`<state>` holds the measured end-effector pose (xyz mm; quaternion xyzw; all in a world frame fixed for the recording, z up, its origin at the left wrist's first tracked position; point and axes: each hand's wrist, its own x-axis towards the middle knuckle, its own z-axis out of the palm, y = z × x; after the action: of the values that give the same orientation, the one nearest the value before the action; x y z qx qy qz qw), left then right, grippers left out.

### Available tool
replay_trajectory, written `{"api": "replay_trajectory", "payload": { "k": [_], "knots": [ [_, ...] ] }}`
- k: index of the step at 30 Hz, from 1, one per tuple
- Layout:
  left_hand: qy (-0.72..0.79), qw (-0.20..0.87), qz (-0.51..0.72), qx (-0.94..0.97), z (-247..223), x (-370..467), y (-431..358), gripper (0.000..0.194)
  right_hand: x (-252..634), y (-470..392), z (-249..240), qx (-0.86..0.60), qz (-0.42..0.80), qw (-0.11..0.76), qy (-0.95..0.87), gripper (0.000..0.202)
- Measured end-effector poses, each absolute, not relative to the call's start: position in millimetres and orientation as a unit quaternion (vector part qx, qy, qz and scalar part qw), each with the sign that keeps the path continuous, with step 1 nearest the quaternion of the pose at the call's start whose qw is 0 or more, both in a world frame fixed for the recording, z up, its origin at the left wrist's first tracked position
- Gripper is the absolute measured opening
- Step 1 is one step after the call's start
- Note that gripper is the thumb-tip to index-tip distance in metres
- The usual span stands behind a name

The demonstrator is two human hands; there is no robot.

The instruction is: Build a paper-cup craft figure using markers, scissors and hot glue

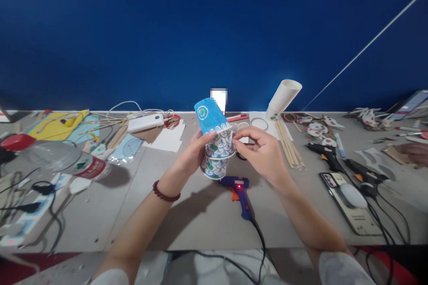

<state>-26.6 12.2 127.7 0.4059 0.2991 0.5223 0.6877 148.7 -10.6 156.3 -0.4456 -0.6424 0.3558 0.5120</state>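
Observation:
A fish-like figure made of joined paper cups (219,144) is held above the table, with a bright blue cup bearing a green eye on top and blue scale patterns with green spots below. My left hand (191,156) wraps round its left side, thumb across the front. At its right side, my right hand (262,153) has thumb and forefinger pinched together against the patterned cup, near a small white bit; what lies between the fingertips is too small to make out. Just beneath the figure lies a blue glue gun (242,193) with an orange trigger and a lit red light.
A leaning stack of white paper cups (282,100) and wooden sticks (289,142) are behind, to the right. Black glue guns (364,176), a phone (351,207) and a mouse (352,196) lie right. Left are a plastic bottle (63,158) and power strip (40,213). Another person's hand (413,153) shows far right.

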Motion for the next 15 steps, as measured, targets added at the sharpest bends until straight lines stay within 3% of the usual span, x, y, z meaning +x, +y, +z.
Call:
{"api": "replay_trajectory", "payload": {
  "k": [15],
  "knots": [
    [0.298, 0.690, 0.521, 0.404, 127.2, -26.1, 11.8, 0.044, 148.8, -11.2, 155.5, -0.446, 0.348, 0.512, -0.647, 0.004]
  ]
}}
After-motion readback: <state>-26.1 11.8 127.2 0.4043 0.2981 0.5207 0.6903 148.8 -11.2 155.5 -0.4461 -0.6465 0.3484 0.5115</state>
